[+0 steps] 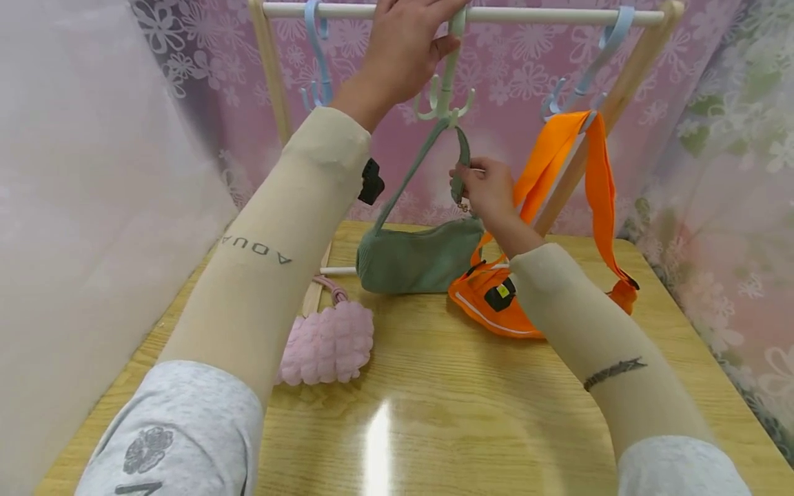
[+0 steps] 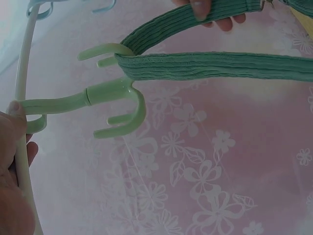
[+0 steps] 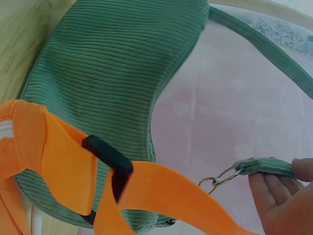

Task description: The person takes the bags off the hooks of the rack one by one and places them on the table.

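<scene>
At the top of the head view, my left hand (image 1: 406, 52) grips the upper end of a pale green multi-prong hook (image 1: 445, 89) where it hangs over the white rail (image 1: 540, 15). In the left wrist view, the thumb lies against the hook (image 2: 58, 104) and fingers wrap behind the rail (image 2: 25, 73). A green corduroy handbag (image 1: 415, 258) hangs by its strap (image 1: 412, 172), looped over one prong. My right hand (image 1: 490, 189) pinches the strap near its metal rings, which show in the right wrist view beside the strap end (image 3: 266, 166).
An orange bag (image 1: 496, 303) hangs by its wide strap from a blue hook (image 1: 595, 65) at right. Another blue hook (image 1: 319, 52) hangs at left. A pink puffy bag (image 1: 331, 341) rests on the wooden table (image 1: 459, 413), partly behind my left forearm. Wooden posts (image 1: 645, 76) support the rail.
</scene>
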Action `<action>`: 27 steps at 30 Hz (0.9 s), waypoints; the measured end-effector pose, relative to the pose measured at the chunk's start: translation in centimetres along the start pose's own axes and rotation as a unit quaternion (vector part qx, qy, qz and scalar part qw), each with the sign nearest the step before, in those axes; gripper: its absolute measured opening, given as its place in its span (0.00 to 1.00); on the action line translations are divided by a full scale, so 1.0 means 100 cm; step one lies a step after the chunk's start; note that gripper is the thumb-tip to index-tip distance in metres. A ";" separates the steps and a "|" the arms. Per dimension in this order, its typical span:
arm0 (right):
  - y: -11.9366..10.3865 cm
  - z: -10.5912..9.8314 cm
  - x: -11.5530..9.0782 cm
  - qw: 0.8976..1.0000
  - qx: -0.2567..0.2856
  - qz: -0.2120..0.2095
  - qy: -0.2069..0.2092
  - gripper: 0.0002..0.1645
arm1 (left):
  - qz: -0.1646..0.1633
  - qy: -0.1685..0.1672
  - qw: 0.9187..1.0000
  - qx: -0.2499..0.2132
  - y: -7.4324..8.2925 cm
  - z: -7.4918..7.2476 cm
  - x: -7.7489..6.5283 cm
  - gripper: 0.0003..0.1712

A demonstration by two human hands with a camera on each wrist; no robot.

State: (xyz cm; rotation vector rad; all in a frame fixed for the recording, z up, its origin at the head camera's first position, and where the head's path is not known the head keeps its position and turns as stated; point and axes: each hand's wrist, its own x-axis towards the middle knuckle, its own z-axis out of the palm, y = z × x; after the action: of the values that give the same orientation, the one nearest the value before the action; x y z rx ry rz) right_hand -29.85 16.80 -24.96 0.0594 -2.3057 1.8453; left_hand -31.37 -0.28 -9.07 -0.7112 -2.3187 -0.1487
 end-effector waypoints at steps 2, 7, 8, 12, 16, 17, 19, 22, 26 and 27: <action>-0.001 0.000 0.000 1.000 0.021 -0.015 0.006 0.21 | -0.003 -0.005 1.000 -0.002 0.000 0.000 -0.001 0.29; -0.004 -0.001 -0.003 0.998 0.049 -0.035 0.011 0.20 | -0.009 -0.012 1.000 -0.011 -0.001 0.001 -0.003 0.29; -0.006 -0.002 -0.004 0.998 0.055 -0.036 0.010 0.20 | -0.008 -0.008 1.000 -0.014 -0.001 0.001 -0.004 0.29; -0.013 -0.007 -0.006 0.996 0.075 -0.045 0.006 0.21 | -0.003 0.002 1.000 -0.020 -0.001 0.001 -0.002 0.29; -0.021 -0.012 -0.007 0.993 0.115 -0.033 0.003 0.21 | -0.004 0.000 1.000 -0.014 0.000 0.002 0.000 0.29; -0.023 -0.014 -0.007 0.992 0.122 -0.031 0.002 0.21 | -0.006 -0.001 1.000 -0.012 0.001 0.002 0.000 0.30; -0.028 -0.016 -0.007 0.990 0.135 -0.029 -0.001 0.22 | -0.010 -0.004 1.000 -0.010 0.001 0.002 0.001 0.30; -0.035 -0.018 -0.008 0.988 0.153 -0.025 -0.009 0.21 | -0.012 -0.002 1.000 -0.009 0.002 0.002 0.001 0.30; -0.044 -0.019 -0.009 0.983 0.183 -0.014 -0.023 0.21 | -0.013 0.004 1.000 -0.005 0.001 0.003 0.000 0.30; -0.046 -0.019 -0.009 0.982 0.189 -0.010 -0.024 0.21 | -0.013 0.005 1.000 -0.005 0.000 0.003 0.000 0.30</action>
State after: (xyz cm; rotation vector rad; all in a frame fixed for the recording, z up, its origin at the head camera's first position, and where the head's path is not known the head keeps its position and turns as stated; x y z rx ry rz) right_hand -28.06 17.56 -20.24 0.1795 -1.9424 2.2663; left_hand -31.52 -0.17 -9.35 -0.6840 -2.3203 -0.1764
